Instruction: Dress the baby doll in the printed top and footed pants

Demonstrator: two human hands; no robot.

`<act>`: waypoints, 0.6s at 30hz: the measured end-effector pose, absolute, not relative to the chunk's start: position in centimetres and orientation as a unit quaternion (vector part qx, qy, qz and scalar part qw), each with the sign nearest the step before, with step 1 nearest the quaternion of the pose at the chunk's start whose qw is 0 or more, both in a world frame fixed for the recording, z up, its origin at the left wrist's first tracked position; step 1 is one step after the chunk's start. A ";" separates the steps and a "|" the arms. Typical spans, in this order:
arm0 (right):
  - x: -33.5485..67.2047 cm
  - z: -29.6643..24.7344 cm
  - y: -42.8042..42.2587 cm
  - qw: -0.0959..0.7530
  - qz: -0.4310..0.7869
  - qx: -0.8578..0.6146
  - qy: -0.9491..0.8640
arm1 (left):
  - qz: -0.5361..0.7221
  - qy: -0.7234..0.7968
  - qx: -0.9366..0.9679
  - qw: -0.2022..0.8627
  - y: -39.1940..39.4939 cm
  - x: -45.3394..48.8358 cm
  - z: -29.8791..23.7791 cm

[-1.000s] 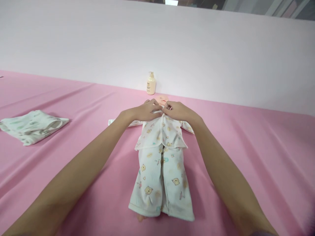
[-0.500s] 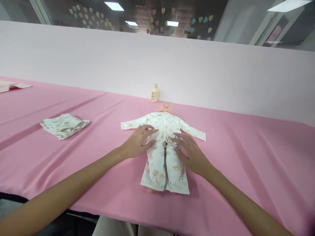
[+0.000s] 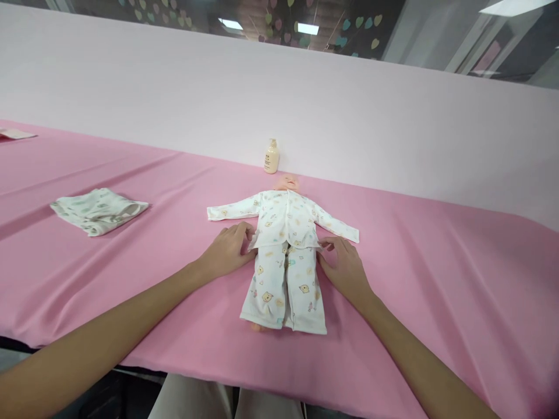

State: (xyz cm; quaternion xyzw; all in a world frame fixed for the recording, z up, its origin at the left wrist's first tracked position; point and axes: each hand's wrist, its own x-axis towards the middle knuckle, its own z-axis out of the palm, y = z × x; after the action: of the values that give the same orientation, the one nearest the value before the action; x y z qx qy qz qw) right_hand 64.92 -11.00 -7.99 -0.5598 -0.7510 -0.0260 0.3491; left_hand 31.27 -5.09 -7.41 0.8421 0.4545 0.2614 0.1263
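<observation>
A baby doll (image 3: pixel 287 183) lies on its back on the pink table cloth (image 3: pixel 414 273), head away from me. It wears a white printed top (image 3: pixel 286 218) with sleeves spread and matching trousers (image 3: pixel 283 288). My left hand (image 3: pixel 227 251) rests at the doll's left side, fingertips at the hem of the top. My right hand (image 3: pixel 345 265) rests at the other side, fingertips at the hem. Both hands lie with fingers stretched out, holding nothing.
A cream pump bottle (image 3: pixel 271 157) stands behind the doll's head against the pale wall. A folded white printed garment (image 3: pixel 98 209) lies to the left on the cloth. The table's near edge runs just below the doll's feet.
My hands left the doll's collar, slid down over its chest, and now sit at either side of its waist. The view pulled back from the doll.
</observation>
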 end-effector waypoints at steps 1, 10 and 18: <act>64.8 -7.9 -11.0 0.347 -0.030 -0.569 -0.745 | 0.252 0.467 0.838 0.123 -5.1 31.4 -7.5; 65.1 -6.5 -12.2 0.320 -0.037 -0.544 -0.775 | 0.238 0.479 0.839 0.095 -5.1 31.1 -6.5; 62.1 -3.8 -15.7 0.294 0.023 -0.430 -0.853 | 0.211 0.429 0.870 0.121 -9.1 30.3 -3.4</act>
State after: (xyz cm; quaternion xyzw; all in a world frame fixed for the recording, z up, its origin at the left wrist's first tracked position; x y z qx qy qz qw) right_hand 62.07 -15.70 -3.75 -0.4304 -0.8532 0.0232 0.2936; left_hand 30.34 -9.07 -3.40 0.8699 0.4291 0.2109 0.1213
